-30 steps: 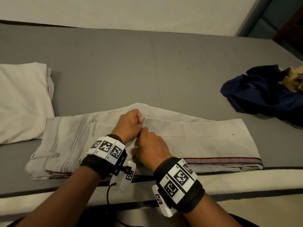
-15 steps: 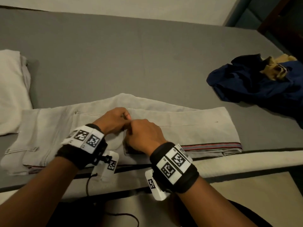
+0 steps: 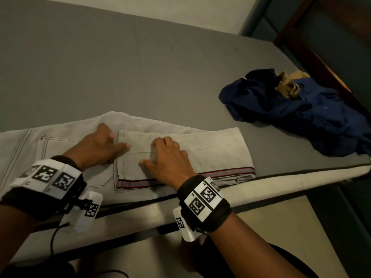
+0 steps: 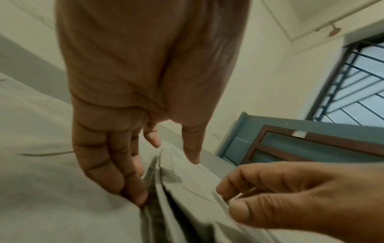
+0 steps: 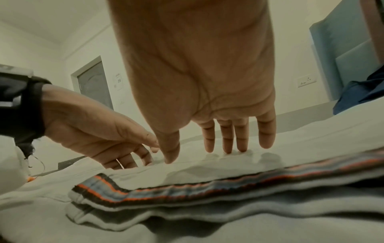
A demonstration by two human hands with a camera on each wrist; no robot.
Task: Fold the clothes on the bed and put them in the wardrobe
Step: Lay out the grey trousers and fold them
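Light grey trousers (image 3: 216, 149) lie folded along the near edge of the grey bed (image 3: 140, 67), a red and blue striped band (image 5: 207, 192) showing along their front edge. My left hand (image 3: 112, 140) rests flat on the seat of the trousers, at the hem of the folded-over leg, its fingertips (image 4: 139, 199) touching the cloth at that edge. My right hand (image 3: 154, 151) lies on top of the folded leg with straight fingers (image 5: 226, 143) pressing down. Neither hand holds anything.
A crumpled dark blue garment (image 3: 301, 113) with a tan piece (image 3: 289, 86) on it lies at the bed's right end. A dark wooden bed frame (image 3: 321, 57) runs along the right. The white mattress side (image 3: 281, 183) faces me.
Both hands were pinching the trouser hem together at the middle. They have let go and spread flat, the right one sliding rightward. The view has swung right, away from the pillow.
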